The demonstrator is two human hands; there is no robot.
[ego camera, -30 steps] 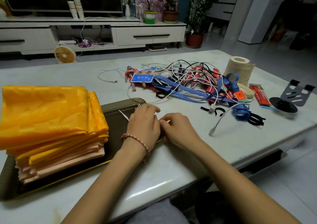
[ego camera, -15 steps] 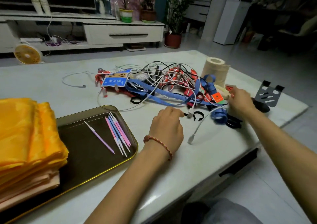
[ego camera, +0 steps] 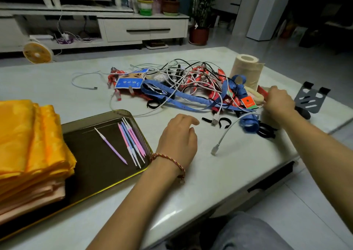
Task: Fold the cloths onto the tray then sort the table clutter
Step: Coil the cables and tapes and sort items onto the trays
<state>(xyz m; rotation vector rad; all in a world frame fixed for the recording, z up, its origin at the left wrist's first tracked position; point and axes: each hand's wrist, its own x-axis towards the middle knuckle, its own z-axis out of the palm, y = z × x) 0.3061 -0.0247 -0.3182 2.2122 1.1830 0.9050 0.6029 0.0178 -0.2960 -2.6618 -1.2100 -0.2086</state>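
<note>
Far left: the folded cloths (ego camera: 28, 144), orange on top and pale pink beneath, sit in a squared stack on the left end of the tray (ego camera: 91, 169). The folding part looks done. On the bare right half of the tray lies a row of thin pink, blue and purple sticks (ego camera: 131, 140), long axes pointing away from the person. Just right of the tray rim, the left hand (ego camera: 177, 137) is palm down over the table (ego camera: 219, 173), fingers loosely curled and holding nothing. The clutter (ego camera: 191, 89), a knot of white and black cables, a blue strap and red wrappers, lies beyond this hand and to its right. A loose cable plug (ego camera: 214, 151) is near it. Further right, the right hand (ego camera: 278, 102) is at the heap's right edge, fingers curled down on the end of a red packet (ego camera: 262, 91), apparently pinching it, though the knuckles hide the contact. The packet's visible length slants from far-left to near-right, so it would pull free toward the right. The right hand is clearly the nearer one. A paper roll (ego camera: 246, 70) stands behind it, and a dark stand (ego camera: 309, 100) just beside it.
</note>
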